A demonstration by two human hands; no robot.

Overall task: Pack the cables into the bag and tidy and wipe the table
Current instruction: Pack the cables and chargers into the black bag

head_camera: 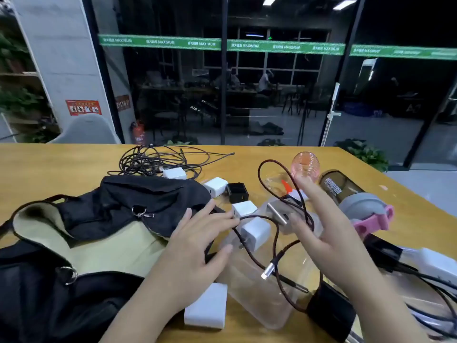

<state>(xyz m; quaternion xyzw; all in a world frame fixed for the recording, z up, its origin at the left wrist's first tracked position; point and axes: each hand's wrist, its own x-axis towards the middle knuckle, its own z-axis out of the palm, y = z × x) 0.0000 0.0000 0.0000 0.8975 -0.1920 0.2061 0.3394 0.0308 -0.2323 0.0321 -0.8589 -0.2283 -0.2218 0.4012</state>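
Note:
A dark braided cable [277, 253] loops over the table's middle and ends in a silver plug [268, 272]. My right hand [329, 229] is raised with the index finger straight up, and the cable's loop hangs over it between thumb and index finger. My left hand [195, 241] lies flat with fingers spread, fingertips touching the same cable beside a white charger [256, 232]. The black bag [118, 206] with beige lining lies open at the left. A tangle of dark cables [153, 162] sits at the back.
More white chargers [215, 186], a black charger [237, 193] and a big white adapter [206, 308] lie about. A clear bottle [259, 293] lies on its side, a pink bottle [305, 164] and a dark bottle with pink handle [351, 196] behind. Black cables and a white power strip [437, 264] crowd the right edge.

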